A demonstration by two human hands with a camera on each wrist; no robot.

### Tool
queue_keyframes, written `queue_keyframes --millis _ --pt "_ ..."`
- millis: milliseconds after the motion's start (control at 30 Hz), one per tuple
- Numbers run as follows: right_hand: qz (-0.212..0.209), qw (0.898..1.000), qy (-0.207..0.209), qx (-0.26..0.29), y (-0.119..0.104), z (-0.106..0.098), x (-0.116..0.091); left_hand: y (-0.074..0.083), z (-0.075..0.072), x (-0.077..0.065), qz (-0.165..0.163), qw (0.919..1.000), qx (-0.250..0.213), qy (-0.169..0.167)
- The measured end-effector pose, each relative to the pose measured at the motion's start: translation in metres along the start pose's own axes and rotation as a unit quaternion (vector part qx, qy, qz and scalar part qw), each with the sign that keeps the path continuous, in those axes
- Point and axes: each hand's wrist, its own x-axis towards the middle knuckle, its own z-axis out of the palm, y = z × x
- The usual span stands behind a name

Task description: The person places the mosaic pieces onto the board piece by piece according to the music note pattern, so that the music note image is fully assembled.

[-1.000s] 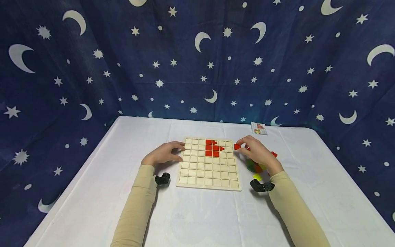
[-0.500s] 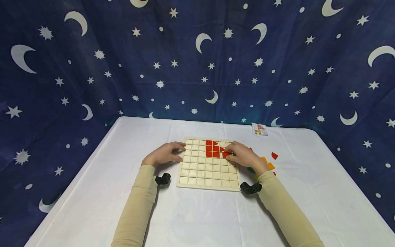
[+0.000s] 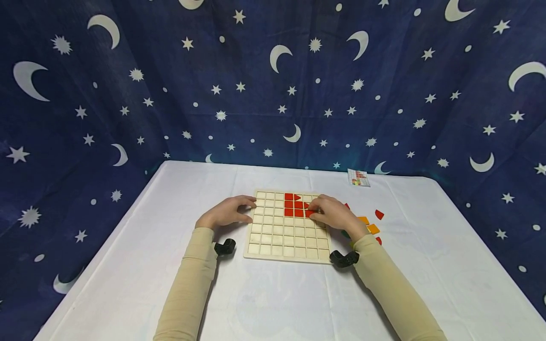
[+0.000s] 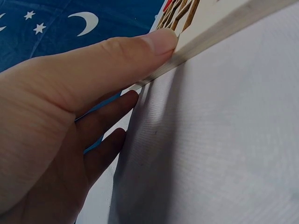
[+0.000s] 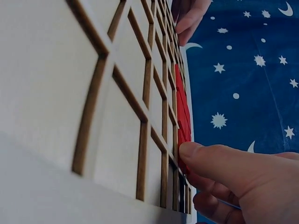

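A square wooden grid board lies flat on the white table. Red square tiles and red triangular tiles fill several cells in its upper part. My right hand pinches another red square tile at the right end of the third row, beside the red squares there. In the right wrist view its thumb presses at that tile, level with the grid. My left hand rests at the board's left edge, its thumb touching the rim and its other fingers loosely extended.
Right of the board lie loose tiles: orange ones, a red rounded one and others partly hidden under my right wrist. A printed pattern card stands at the table's back edge, before a dark blue curtain with moons and stars.
My right hand has moved left from the loose tiles onto the board, carrying the red square tile, which now sits closer against the red row. The left hand has stayed put.
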Motion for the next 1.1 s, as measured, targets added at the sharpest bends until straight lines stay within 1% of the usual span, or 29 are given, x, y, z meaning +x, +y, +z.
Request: queue_keyframes --millis 233,400,500,600,733,900,1000,1100 --pt "0.012 1.000 -0.002 0.005 -0.001 0.002 0.002 0.000 0.000 0.001 -0.002 1.0000 -0.002 -0.001" --pt "0.015 1.000 -0.002 0.012 0.000 0.003 0.003 0.001 0.000 0.001 0.002 1.0000 0.001 -0.001" --pt "0.020 0.999 0.004 0.026 0.004 0.002 0.001 0.001 0.000 0.002 0.004 1.0000 0.001 -0.002" --pt "0.033 0.998 0.018 0.047 0.009 -0.003 -0.003 0.001 0.000 0.002 0.004 1.0000 0.000 -0.004" --pt "0.055 0.995 0.046 0.067 0.020 -0.015 -0.015 0.001 -0.001 0.002 0.004 1.0000 -0.001 -0.003" --pt "0.095 0.991 0.073 0.064 0.040 -0.034 -0.036 0.001 -0.001 0.001 0.007 1.0000 -0.006 -0.002" --pt "0.127 0.986 0.083 0.067 0.056 -0.044 -0.051 0.001 -0.001 0.000 0.008 0.9999 -0.011 -0.001" --pt "0.165 0.979 0.090 0.077 0.072 -0.052 -0.068 0.002 -0.001 0.000 0.006 0.9999 -0.013 0.000"
